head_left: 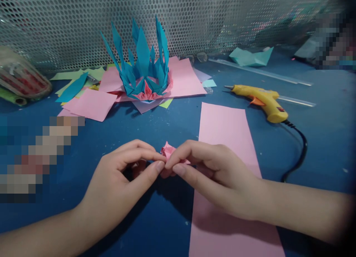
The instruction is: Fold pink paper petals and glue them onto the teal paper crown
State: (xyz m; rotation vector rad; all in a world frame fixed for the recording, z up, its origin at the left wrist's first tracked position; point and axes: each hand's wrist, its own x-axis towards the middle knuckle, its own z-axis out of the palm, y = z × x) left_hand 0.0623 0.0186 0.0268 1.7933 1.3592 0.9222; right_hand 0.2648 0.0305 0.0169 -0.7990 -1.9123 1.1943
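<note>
Pink, small and pointed, a folded-paper piece [168,150] sits, in the head view, between the bare left hand [111,177] and right hand [222,179], neither clearly nearer. Both hands' fingers are narrowed to a pinch on it, hiding its long axis; one tip shows above them. Beyond, toward the far edge of the blue table [155,125], stands a spiky blue paper crown [142,51].

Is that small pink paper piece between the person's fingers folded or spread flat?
Folded: the small pink paper piece shows creases and a raised point.
</note>
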